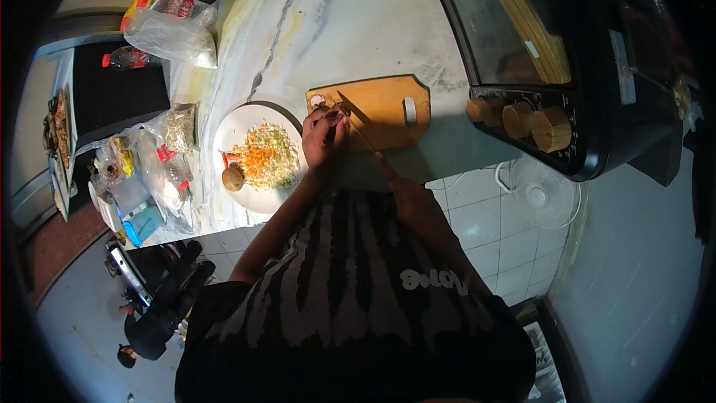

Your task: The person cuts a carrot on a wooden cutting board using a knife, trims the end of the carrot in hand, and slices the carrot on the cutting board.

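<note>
My left hand [321, 138] is closed round a small reddish-purple bulb that looks like a shallot [339, 113], over the left part of a wooden cutting board [380, 97]. In my right hand [406, 198] is a knife [364, 139], its blade pointing up and left toward the shallot. Whether the blade touches it I cannot tell. Small pale pieces [318, 100] lie at the board's upper left corner. Left of the board, a white plate [250, 116] bears chopped orange and pale vegetables [265, 155], red chilies [230, 157] and a round brown item [233, 177].
A black oven [514, 37] with wooden knobs stands at the right of the marble counter [350, 22]. Plastic bags [160, 160], a bottle [130, 58] and a blue container [142, 224] crowd the left side. A fan [538, 192] is below right; another person [149, 332] is at lower left.
</note>
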Available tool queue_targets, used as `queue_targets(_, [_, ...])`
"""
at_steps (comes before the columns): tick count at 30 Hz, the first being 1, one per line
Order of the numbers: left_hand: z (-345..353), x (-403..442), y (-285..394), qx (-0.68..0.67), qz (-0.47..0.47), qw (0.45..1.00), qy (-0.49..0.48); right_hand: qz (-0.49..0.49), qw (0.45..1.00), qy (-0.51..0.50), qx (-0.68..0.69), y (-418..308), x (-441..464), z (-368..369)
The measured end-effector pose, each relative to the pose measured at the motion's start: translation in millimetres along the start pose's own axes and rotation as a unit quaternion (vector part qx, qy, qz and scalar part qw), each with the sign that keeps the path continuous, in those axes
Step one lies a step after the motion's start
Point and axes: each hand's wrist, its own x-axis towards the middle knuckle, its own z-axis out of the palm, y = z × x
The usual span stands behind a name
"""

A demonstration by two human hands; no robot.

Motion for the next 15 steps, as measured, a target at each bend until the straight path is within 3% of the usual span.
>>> queue_targets(7, [3.4,-6.6,-5.3,0.040,-0.008,0.999,0.001,0.011,1.000,-0.005,-0.016,-3.9,-6.1,-0.5])
queue_targets(10, [5.5,-2.4,-2.9,0.072,-0.051,0.996,-0.013,-0.041,0.999,0.026,0.005,-0.6,4.4,-6.3])
queue_targets(15, [5.4,-2.2,-5.0,0.037,-0.015,0.999,-0.006,-0.031,0.998,-0.001,0.056,0.6,6.4,-7.8])
